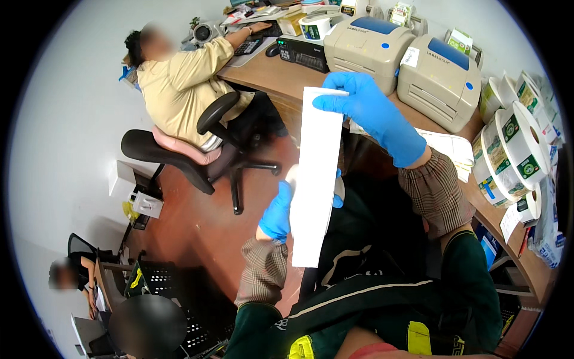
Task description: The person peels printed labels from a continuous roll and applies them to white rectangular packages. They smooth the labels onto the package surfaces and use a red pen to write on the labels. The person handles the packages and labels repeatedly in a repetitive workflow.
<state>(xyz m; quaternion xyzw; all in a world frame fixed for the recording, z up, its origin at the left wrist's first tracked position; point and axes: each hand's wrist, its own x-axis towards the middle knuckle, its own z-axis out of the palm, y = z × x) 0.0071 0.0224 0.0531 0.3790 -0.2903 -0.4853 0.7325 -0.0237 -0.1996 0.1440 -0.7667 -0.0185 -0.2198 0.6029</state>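
Observation:
A long white paper strip [317, 179] hangs nearly upright in front of me. My right hand [365, 110], in a blue glove, pinches its top end between thumb and fingers. Lower down, my left hand [277, 212], also blue-gloved, is closed around a white, round-edged roll [292, 175] behind the strip. Only the roll's side edges show, and the strip covers most of it and part of the left hand. One left fingertip shows at the strip's right side. Both forearms wear checked sleeve covers.
Two beige label printers [369, 51] stand on the brown desk [257, 70]. Large label rolls [514, 152] are stacked at the right, near loose papers [445, 149]. A seated person [185, 78] at left works at a keyboard on a black office chair [167, 158]. Other people are at lower left.

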